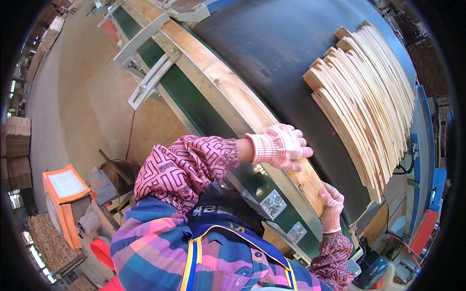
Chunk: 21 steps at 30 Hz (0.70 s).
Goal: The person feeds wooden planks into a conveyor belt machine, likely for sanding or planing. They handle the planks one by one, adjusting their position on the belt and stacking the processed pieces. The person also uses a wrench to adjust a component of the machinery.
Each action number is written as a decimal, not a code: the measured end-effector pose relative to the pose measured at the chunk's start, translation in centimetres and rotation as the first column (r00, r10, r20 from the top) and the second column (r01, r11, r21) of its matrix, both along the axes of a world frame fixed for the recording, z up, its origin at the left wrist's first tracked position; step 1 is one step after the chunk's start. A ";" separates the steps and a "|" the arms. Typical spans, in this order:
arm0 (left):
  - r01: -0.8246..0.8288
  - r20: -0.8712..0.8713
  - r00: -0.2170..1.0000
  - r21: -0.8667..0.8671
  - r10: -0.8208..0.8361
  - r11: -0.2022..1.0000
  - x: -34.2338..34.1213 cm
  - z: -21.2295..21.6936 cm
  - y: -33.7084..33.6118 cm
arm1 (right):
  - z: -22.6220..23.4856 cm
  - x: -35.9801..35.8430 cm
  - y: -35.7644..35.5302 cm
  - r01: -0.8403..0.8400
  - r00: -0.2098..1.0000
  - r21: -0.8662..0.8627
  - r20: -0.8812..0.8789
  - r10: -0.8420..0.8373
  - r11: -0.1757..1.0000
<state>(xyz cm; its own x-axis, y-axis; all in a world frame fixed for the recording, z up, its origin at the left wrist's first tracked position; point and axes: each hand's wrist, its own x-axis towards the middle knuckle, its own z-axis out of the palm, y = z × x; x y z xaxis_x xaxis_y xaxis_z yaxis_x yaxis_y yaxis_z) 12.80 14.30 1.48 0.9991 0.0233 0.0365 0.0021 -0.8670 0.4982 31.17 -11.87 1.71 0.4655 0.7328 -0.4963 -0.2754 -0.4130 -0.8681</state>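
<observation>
A long, pale wooden board (238,90) with a zigzag finger joint lies along the metal rail beside the dark conveyor belt (252,46). My left hand (281,147), in a pink and white knitted glove, lies across the board with its fingers bent over the belt-side edge. Close to my body, my right hand (331,207) wears a similar glove and grips the board's near end, thumb and fingers closed on it. On the belt to the right rests a row of thin wooden strips (369,102), packed side by side with uneven ends.
Metal brackets (155,80) stick out over the green side strip of the conveyor. An orange box-like object (62,203) stands at lower left. Stacked wood (18,145) lines the far left. Blue and red machine parts (424,228) and a motor (374,271) are at lower right.
</observation>
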 end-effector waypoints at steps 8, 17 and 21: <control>-0.398 0.240 0.909 0.250 0.342 0.883 -2.4 -0.1 5.4 | -0.2 -3.7 5.9 0.045 0.997 0.067 0.061 -0.049 0.997; -0.435 0.537 0.790 0.155 0.294 0.887 -8.6 5.3 1.2 | -2.0 -2.5 4.5 -0.073 0.967 0.080 0.248 0.051 0.994; -0.641 0.572 0.635 0.016 0.519 0.768 -14.6 5.6 -1.6 | -2.0 -5.4 9.1 -0.063 0.946 0.055 0.321 0.042 0.997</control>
<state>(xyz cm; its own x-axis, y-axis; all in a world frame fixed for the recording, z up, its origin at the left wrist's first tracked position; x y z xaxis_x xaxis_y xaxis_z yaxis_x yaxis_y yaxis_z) -1.76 12.68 7.04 0.6042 0.5223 0.6018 0.3419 -0.8521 0.3963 25.82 -2.79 -0.28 0.5519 0.7856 -0.2797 0.0412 -0.3608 -0.9317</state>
